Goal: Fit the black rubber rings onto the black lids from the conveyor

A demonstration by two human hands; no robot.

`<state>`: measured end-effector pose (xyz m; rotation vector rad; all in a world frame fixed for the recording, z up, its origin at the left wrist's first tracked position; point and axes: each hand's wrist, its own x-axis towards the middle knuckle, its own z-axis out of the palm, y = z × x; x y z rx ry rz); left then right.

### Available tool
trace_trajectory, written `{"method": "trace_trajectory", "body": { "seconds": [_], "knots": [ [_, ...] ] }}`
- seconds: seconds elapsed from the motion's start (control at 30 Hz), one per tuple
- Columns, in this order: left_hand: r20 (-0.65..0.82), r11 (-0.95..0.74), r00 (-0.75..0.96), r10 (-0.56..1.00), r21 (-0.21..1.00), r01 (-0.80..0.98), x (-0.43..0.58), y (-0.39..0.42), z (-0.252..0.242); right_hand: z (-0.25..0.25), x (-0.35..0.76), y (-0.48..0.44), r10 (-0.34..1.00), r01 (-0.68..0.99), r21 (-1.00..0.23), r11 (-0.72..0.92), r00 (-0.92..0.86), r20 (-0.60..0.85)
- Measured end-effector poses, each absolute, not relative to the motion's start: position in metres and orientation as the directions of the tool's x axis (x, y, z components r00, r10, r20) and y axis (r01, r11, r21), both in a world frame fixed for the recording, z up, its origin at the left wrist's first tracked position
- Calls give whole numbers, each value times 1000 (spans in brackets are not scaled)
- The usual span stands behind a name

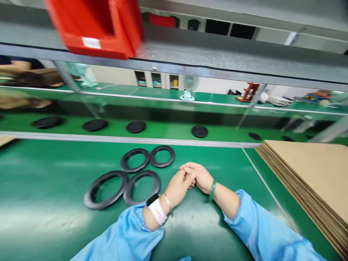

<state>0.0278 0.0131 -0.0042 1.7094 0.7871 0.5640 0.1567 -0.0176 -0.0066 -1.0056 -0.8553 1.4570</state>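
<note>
My left hand point(176, 187) and my right hand point(199, 177) touch each other above the green table point(81, 235), fingers curled together. No object shows between them. To the left of my hands lie several black rings: a small one point(171, 159) and another point(123, 162) at the back, a larger one point(156, 185) nearest my left wrist, and a large one point(91, 199) farther left. My left wrist carries a watch with a pale band and a bracelet; a green bangle circles my right wrist.
A stack of cardboard point(312, 159) lies at the right. Black discs point(199, 131) sit along a green strip point(168, 132) behind a metal rail. A red bin point(100, 45) stands on the grey shelf point(190, 50) overhead. A person's arm point(19, 66) shows far left.
</note>
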Motion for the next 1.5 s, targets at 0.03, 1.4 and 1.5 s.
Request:
{"method": "trace_trajectory", "body": {
  "seconds": [0.03, 1.4, 1.5],
  "knots": [
    [-22, -165, 664, 748, 962, 217, 28, 11, -4, -6, 156, -20, 993, -378, -918, -120, -28, -118],
    [-94, -79, 593, 800, 963, 259, 20, 8, 3, 3, 166, -31, 965, -363, -895, -259, -68, -252],
    [-113, -98, 600, 792, 947, 307, 19, 8, 8, 4, 166, -30, 954, -337, -895, -291, -30, -299]
  ]
}}
